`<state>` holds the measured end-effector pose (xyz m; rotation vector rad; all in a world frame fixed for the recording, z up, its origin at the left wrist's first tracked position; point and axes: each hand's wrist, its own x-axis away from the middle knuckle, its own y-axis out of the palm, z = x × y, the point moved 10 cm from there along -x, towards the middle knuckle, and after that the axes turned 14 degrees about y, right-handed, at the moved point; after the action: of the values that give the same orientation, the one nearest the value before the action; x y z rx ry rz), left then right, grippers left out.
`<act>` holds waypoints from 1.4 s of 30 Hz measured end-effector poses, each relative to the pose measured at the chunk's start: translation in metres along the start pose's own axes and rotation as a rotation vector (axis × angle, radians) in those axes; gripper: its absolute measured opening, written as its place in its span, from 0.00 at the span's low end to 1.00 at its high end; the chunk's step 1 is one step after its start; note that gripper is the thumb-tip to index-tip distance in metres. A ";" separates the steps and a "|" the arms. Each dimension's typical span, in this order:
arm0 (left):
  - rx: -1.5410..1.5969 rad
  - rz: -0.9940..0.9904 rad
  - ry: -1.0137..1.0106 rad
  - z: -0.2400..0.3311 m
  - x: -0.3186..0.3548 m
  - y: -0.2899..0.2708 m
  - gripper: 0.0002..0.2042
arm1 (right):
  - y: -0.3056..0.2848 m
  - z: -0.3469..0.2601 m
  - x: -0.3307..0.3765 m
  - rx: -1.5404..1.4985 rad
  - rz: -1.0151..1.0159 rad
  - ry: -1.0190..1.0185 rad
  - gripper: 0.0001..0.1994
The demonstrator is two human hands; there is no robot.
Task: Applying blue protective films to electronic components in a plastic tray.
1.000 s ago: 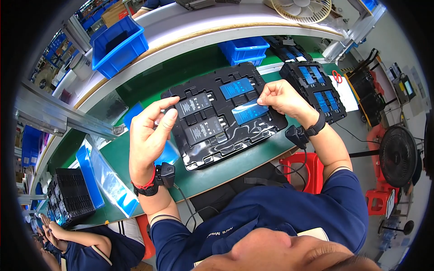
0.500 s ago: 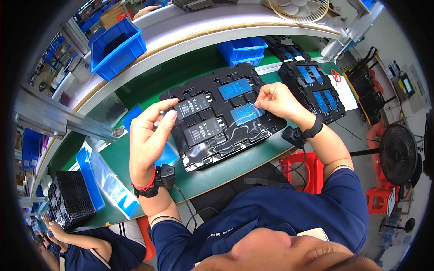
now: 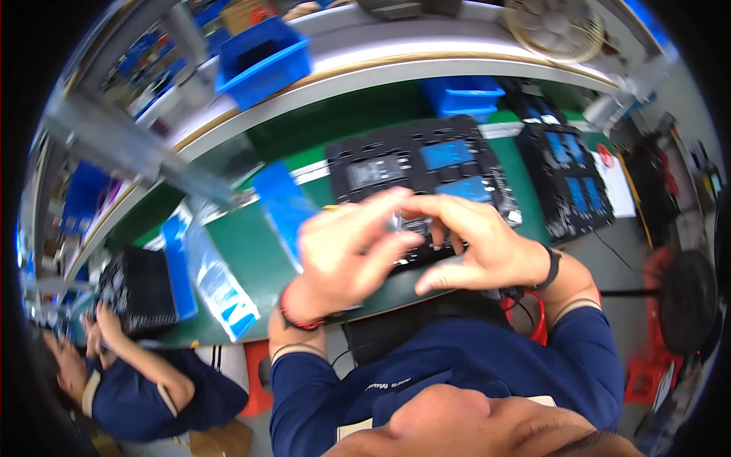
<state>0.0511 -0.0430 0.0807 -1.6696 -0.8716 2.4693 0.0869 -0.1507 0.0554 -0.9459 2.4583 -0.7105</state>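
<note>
Black moulded tray (image 3: 416, 175); flat rectangular blue packs (image 3: 447, 154).

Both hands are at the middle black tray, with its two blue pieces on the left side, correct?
No: the head view shows the two blue pieces on the right side of the middle black tray. The left hand and right hand are indeed at it.

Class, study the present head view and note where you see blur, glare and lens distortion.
Head view: motion blur smears the left hand and right hand; head view: white glints dot the glossy black tray; head view: the shelf bows in a curve, fisheye fashion, its top brightly lit, while the picture's corners fall to black.
</note>
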 end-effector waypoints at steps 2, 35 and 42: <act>0.071 -0.053 0.127 0.021 0.001 0.015 0.23 | 0.012 -0.013 0.007 -0.011 -0.016 -0.144 0.29; -0.432 -0.621 -0.748 -0.118 0.252 -0.021 0.37 | 0.055 0.647 0.516 -1.299 1.670 1.391 0.04; -0.547 -0.645 -0.817 -0.111 0.255 -0.004 0.36 | 0.048 0.700 0.483 -1.156 1.288 1.518 0.15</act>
<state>0.0383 0.0917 -0.1621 -0.1871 -1.9017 2.4682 0.1069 -0.6765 -0.6138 1.7397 3.6214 0.9418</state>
